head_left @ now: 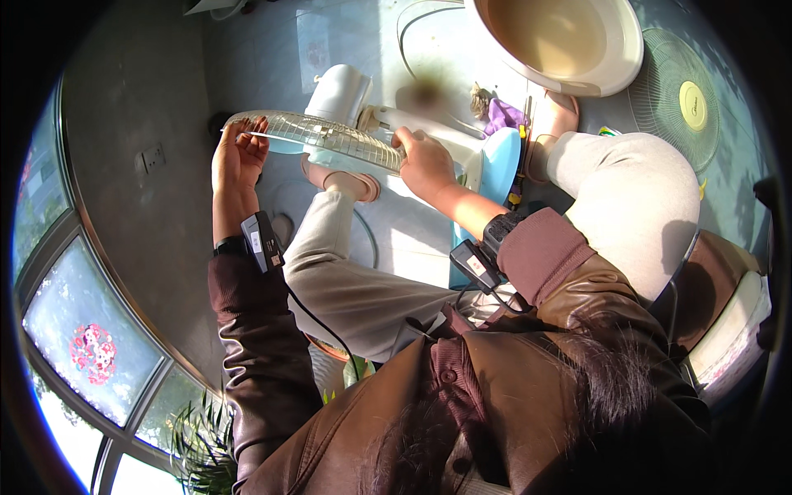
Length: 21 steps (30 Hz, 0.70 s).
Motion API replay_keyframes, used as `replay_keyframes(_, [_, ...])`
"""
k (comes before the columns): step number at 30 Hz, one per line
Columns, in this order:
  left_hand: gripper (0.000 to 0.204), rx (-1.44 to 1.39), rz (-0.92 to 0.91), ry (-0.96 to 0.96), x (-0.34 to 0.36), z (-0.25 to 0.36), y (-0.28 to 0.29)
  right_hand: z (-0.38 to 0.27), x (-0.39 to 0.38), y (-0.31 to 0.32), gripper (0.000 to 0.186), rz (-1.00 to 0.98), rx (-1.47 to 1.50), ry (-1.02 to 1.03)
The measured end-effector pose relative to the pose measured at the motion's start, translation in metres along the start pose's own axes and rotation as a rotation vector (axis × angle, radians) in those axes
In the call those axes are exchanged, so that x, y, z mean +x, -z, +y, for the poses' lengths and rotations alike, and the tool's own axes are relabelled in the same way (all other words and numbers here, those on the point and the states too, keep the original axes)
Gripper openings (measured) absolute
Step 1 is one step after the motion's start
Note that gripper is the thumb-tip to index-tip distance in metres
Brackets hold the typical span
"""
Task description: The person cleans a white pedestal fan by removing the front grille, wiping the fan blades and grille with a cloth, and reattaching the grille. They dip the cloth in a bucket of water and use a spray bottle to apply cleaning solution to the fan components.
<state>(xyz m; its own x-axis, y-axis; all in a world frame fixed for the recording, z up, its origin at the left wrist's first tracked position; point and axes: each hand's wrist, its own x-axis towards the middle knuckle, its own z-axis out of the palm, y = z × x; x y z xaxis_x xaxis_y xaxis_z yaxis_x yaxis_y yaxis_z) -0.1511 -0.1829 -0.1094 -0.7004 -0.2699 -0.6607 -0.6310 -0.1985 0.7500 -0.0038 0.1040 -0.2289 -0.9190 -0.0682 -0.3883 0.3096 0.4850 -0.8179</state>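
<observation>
A round wire fan grille [330,139] is seen nearly edge-on in front of me, tilted down to the right. Behind it sits a white motor housing [338,92], joined to a white fan neck [429,130] that runs right to a light-blue base [500,161]. My left hand [239,157] pinches the grille's left rim between bent fingers. At the opposite rim my right hand [425,165] is closed on the grille, thumb on top. Some fingertips of both hands are hidden. Whether the grille is fastened to the housing I cannot tell.
A large pale basin [617,70] of murky water stands at the back right. Beside it lies another round fan grille [660,99]. A purple cloth [505,115] and a yellow-black tool [517,188] lie by the base. The wall [136,91] rises at left; a plant [198,445] stands lower left.
</observation>
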Motion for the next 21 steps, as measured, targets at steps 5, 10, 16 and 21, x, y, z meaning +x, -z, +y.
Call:
replay_keyframes(5, [0.020, -0.016, 0.027, -0.058, -0.006, -0.007, 0.013, -0.015, -0.009, 0.004, 0.071, -0.008, -0.154, 0.316])
replay_keyframes(10, [0.018, -0.068, 0.029, -0.112, -0.052, -0.023, 0.022, -0.022, -0.022, -0.003, 0.072, -0.110, -0.202, 0.408])
replay_keyframes(16, [0.014, 0.195, -0.087, -0.032, -0.129, -0.061, -0.005, -0.029, -0.044, -0.010, 0.062, -0.150, -0.165, 0.498])
replay_keyframes(21, [0.017, 0.174, -0.103, -0.028, -0.167, -0.078, -0.008, -0.033, -0.057, -0.015, 0.049, -0.225, -0.119, 0.548])
